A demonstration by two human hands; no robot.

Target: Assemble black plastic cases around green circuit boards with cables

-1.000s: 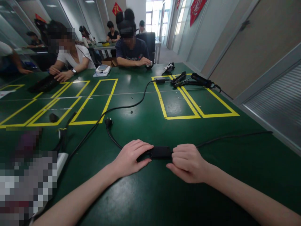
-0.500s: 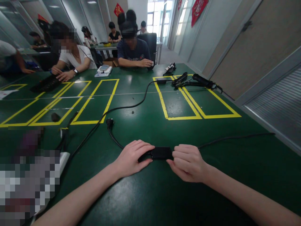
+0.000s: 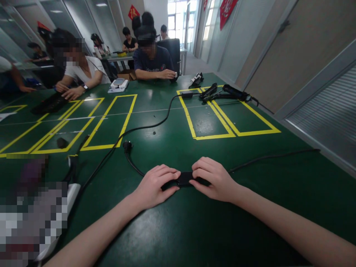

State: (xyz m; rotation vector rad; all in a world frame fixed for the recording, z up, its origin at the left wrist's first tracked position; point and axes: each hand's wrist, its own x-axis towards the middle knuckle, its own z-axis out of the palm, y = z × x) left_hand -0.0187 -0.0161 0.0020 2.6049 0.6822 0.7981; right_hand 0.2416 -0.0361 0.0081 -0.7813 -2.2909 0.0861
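A black power adapter (image 3: 184, 179) lies flat on the green table, between my two hands. My left hand (image 3: 159, 185) is closed round its left end, thumb at the near edge and fingers at the far edge. Over the right end, my right hand (image 3: 213, 179) grips with the thumb near and the fingers far, hiding that part. A plug (image 3: 127, 145) on a short black cord stands up left of my left hand; the cord runs under that hand. From behind my right hand a black cable (image 3: 272, 157) stretches to the right.
Another black cord (image 3: 147, 127) crosses the table to bundled cables (image 3: 236, 93) at the back right. Yellow tape outlines (image 3: 214, 138) mark the tabletop. A blurred-out item with a white edge (image 3: 72, 198) lies at the left. Co-workers (image 3: 152, 59) sit across the table.
My right hand has opened from a fist at the adapter's right end and moved left and up over it, gripping with thumb and fingers. My left hand stays put. The view has shifted slightly.
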